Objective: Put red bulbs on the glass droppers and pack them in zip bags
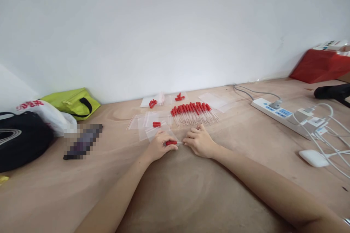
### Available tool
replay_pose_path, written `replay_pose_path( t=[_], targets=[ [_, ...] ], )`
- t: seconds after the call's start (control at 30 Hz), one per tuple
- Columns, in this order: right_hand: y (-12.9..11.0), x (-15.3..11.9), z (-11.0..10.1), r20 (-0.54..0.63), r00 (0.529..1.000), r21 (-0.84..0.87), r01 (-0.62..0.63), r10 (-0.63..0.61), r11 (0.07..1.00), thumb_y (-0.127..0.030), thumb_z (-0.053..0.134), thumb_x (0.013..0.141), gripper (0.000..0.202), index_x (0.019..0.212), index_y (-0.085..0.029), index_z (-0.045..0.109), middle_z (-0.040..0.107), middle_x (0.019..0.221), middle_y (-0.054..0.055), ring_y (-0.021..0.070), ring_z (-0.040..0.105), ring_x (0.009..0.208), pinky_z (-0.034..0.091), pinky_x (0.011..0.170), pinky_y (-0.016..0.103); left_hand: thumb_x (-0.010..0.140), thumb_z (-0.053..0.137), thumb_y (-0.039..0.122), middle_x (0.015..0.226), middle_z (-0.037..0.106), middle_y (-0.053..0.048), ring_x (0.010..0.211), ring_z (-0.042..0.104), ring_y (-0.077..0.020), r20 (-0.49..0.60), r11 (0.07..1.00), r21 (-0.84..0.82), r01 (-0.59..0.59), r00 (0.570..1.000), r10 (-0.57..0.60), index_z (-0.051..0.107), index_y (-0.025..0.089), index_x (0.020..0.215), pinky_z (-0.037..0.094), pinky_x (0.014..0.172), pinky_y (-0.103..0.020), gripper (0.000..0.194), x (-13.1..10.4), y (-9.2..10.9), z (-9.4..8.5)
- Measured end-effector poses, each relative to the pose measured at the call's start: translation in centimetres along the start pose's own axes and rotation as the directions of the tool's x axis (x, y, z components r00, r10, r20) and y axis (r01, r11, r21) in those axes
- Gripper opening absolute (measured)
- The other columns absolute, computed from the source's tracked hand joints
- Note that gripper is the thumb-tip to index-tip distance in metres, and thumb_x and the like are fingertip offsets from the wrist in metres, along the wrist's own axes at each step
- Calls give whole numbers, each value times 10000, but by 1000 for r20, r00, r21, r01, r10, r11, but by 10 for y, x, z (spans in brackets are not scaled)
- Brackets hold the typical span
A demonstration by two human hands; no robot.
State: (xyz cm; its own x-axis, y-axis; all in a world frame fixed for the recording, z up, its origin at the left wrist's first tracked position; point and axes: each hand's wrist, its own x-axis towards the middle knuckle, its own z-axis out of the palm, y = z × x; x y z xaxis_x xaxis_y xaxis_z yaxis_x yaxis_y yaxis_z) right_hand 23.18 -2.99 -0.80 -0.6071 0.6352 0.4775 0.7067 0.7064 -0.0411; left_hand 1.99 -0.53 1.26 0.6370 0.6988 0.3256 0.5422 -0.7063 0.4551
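Note:
My left hand (161, 146) is closed round the red bulb (171, 143) of a glass dropper, low over the table. On the other side, the fingers of my right hand (199, 140) pinch the thin pale stem, whose end is hidden in them. Just beyond my hands lies a row of several droppers (191, 109), red bulbs toward the wall and clear stems toward me. Clear zip bags (143, 125) overlap behind my left hand. Loose red bulbs (156, 124) lie on them, with more red bulbs (152, 103) and red bulbs (179, 97) farther back.
A white power strip (281, 114) with plugs and cables is on the right, near a white charger (313, 158). At left lie a blurred-out dark phone-like thing (83, 142), a black bag (24, 142) and a lime-green bag (72, 102). A red bag (318, 66) stands back right.

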Motion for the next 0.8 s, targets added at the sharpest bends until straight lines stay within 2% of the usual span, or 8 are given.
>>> replay_pose_path(
  t=[0.07,0.1,0.2,0.3,0.43,0.67,0.73,0.8],
  targets=[
    [1,3,3,-50,991,37,-120,122,992,-258,428,838,213,855,-209,635,609,747,42,160,468,757,178,672,321,615,687,447,998,624,-64,928,549,-228,-141,997,40,71,988,-65,569,211,1025,371,870,-384,488,0,-7,-2],
    [2,6,5,-88,972,58,-213,218,975,-259,422,838,217,874,-208,629,618,759,43,161,477,758,178,670,318,613,688,443,1077,581,-87,992,515,-246,-239,991,60,119,966,-101,524,199,1098,363,886,-400,567,0,-12,-1],
    [8,23,14,-182,846,106,-490,502,865,-273,406,830,242,971,-196,587,636,757,47,174,505,758,181,673,312,740,582,356,1043,567,-93,985,509,-234,-439,967,74,242,879,-187,500,183,1103,375,877,-402,410,-1,-26,2],
    [15,46,27,-194,732,109,-646,653,756,-277,406,810,272,1027,-174,532,632,705,41,192,525,757,187,691,318,746,574,282,982,575,-78,963,515,-229,-421,957,105,269,884,-202,527,181,1033,393,858,-390,307,-4,-33,8],
    [19,73,41,-213,643,119,-730,735,673,-279,432,787,211,945,-167,518,631,696,55,213,537,769,188,711,336,724,600,265,991,559,-78,962,513,-231,-328,956,151,253,925,-193,543,180,986,412,832,-385,281,-6,-32,11],
    [24,88,51,-219,594,127,-769,774,627,-237,448,759,131,827,-168,536,636,706,68,216,540,739,195,721,357,737,585,245,919,566,-60,891,540,-206,-274,958,144,246,940,-201,570,173,906,434,790,-357,184,-6,-30,11],
    [22,88,50,-223,611,105,-759,759,642,-234,457,753,127,808,-167,550,639,730,73,217,540,746,199,723,363,737,584,243,914,568,-63,877,546,-205,-267,957,143,254,941,-210,575,168,901,438,778,-356,181,-5,-30,12],
    [16,88,47,-227,660,77,-721,716,689,-254,454,767,144,778,-170,571,641,765,80,216,536,765,202,732,372,733,589,245,900,573,-60,858,552,-201,-269,957,140,253,940,-209,580,169,893,442,766,-351,177,-5,-30,12]
  ],
)
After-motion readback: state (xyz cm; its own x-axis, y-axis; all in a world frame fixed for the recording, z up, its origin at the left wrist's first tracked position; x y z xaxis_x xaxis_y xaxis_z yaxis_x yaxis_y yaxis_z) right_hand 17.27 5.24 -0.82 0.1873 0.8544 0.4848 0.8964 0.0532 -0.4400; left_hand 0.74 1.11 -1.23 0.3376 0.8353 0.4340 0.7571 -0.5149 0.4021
